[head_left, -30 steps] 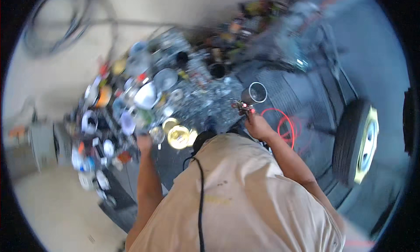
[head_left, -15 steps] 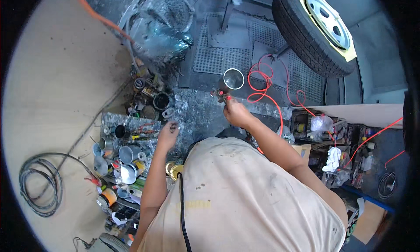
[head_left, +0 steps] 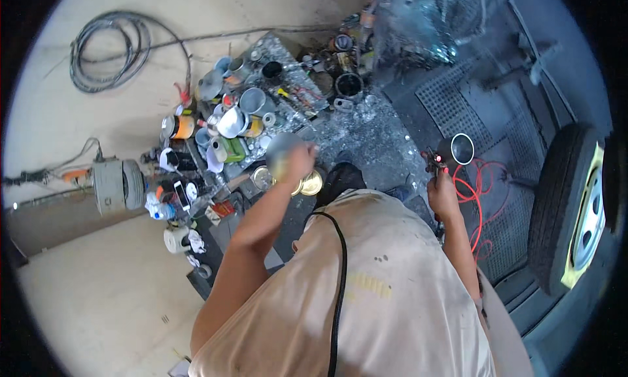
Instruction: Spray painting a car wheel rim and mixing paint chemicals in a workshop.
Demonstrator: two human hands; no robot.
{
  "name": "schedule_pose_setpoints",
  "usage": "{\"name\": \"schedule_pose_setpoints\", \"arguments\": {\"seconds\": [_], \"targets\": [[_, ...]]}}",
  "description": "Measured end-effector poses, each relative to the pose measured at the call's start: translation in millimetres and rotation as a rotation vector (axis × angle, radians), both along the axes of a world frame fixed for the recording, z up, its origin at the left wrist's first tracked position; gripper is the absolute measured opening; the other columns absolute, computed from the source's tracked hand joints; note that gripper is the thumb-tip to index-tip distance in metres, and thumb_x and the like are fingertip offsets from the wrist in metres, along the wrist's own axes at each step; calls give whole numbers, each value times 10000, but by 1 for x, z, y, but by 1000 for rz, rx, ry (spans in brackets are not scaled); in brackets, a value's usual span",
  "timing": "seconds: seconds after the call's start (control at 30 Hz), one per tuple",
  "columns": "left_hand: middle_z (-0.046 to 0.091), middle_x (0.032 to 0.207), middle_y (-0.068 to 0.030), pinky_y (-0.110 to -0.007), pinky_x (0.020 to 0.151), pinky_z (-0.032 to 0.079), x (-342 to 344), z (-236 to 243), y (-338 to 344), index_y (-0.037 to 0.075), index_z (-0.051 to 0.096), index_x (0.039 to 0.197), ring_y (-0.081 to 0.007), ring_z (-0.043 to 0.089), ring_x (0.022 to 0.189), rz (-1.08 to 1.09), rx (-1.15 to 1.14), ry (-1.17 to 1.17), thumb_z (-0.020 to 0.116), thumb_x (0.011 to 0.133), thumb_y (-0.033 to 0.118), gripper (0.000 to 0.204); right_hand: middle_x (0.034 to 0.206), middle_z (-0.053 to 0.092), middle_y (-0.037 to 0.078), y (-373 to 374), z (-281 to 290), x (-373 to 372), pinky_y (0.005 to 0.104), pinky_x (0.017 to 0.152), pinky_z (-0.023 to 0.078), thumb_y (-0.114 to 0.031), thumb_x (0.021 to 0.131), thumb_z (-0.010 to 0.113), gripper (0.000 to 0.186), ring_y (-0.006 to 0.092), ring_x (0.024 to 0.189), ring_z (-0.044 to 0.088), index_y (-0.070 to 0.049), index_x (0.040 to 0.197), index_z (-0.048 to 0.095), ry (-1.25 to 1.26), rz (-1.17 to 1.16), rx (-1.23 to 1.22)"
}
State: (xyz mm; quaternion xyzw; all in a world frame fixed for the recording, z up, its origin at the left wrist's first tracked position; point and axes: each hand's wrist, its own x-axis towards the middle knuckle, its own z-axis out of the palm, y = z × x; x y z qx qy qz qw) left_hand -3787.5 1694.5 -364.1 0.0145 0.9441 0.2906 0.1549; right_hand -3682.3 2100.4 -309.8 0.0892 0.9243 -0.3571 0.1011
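Note:
My right hand (head_left: 443,192) is wrapped round a spray gun (head_left: 434,160), whose round metal cup (head_left: 462,149) shows its pale inside. Beside the bench on the left, my left hand (head_left: 301,162) has its fingers closed at the edge of a grey-and-yellow rounded container (head_left: 282,152). That container is smeared, so its exact kind is unclear. Just below this hand lie shiny gold tin lids or can tops (head_left: 309,183), partly covered by my wrist.
Paint cups and cans (head_left: 254,101) crowd the stained bench, with a dark-filled pot (head_left: 348,86) farther along. A red hose (head_left: 472,194) loops across the floor on the right, near a masked wheel (head_left: 569,210). A coiled black cable (head_left: 108,53) hangs at upper left.
My view has swung left, so the scene has shifted right. My left hand has moved over to the gold tins and taken hold of the smeared container. My right hand still grips the spray gun.

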Motion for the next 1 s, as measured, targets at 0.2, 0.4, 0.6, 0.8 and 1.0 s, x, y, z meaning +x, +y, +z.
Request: {"name": "schedule_pose_setpoints", "arguments": {"seconds": [0.2, 0.4, 0.6, 0.8, 1.0], "targets": [[709, 783, -137, -420, 657, 517, -38, 13, -169, 50, 713, 890, -320, 647, 677, 512, -219, 425, 668, 875, 276, 231, 929, 627, 293, -35, 6, -20, 547, 687, 473, -59, 867, 515, 281, 484, 796, 609, 38, 1131, 510, -36, 188, 76], [729, 847, -100, -419, 686, 523, -92, -7, -320, 93, 733, 910, -330, 666, 760, 949, -305, 424, 689, 829, 331, 256, 922, 628, 291, -89, -3, -43, 547, 678, 474, -56, 865, 516, 281, 483, 789, 608, 32, 1132, 514, -47, 264, 80], [742, 944, -144, -421, 740, 540, -112, -11, -359, 83, 752, 950, -346, 689, 865, 986, -291, 122, 680, 817, 385, 338, 918, 639, 287, -122, 7, -61, 546, 670, 478, -60, 861, 519, 299, 477, 786, 613, 27, 1146, 523, -139, 339, 160], [740, 1009, -137, -422, 796, 545, -118, -2, -339, 95, 744, 1025, -355, 687, 935, 770, -435, -154, 662, 821, 440, 409, 917, 651, 283, -126, 16, -62, 544, 665, 482, -66, 846, 526, 315, 475, 780, 616, 26, 1147, 541, -130, 269, 182], [722, 1076, -176, -443, 818, 548, -123, -18, -332, 63, 726, 1079, -381, 677, 987, 795, -437, -207, 664, 818, 443, 465, 920, 655, 282, -129, 2, -58, 541, 665, 483, -67, 833, 531, 320, 478, 780, 617, 27, 1138, 554, -155, 235, 194]]}}
